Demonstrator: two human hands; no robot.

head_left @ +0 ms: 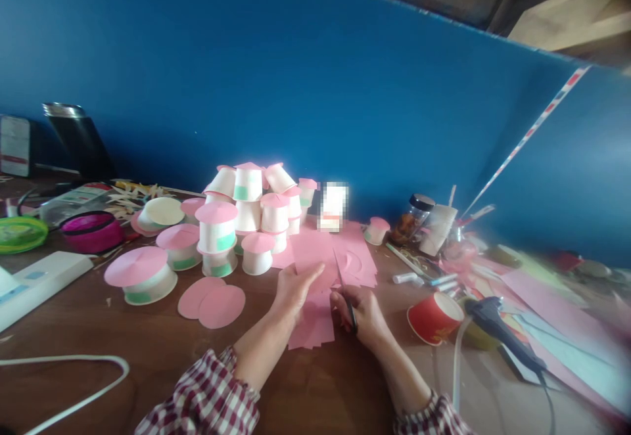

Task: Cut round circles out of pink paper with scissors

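My left hand (294,290) grips a sheet of pink paper (315,257), thumb on top and the fingers hidden beneath. In my right hand (363,313) is a pair of scissors (351,313), its dark handle around my fingers and its blades pointing up at the right edge of the sheet. Whether the blades are parted I cannot tell. More pink paper (313,330) lies under and below my hands. To the left of my left hand, two pink paper discs (221,307) overlap on the table.
Several paper cups with pink disc tops (217,225) are stacked at left centre. A red paper cup (434,317) and a glue gun (507,333) lie at the right. A white power strip (44,284) is at far left. Behind stands a blue wall (296,80).
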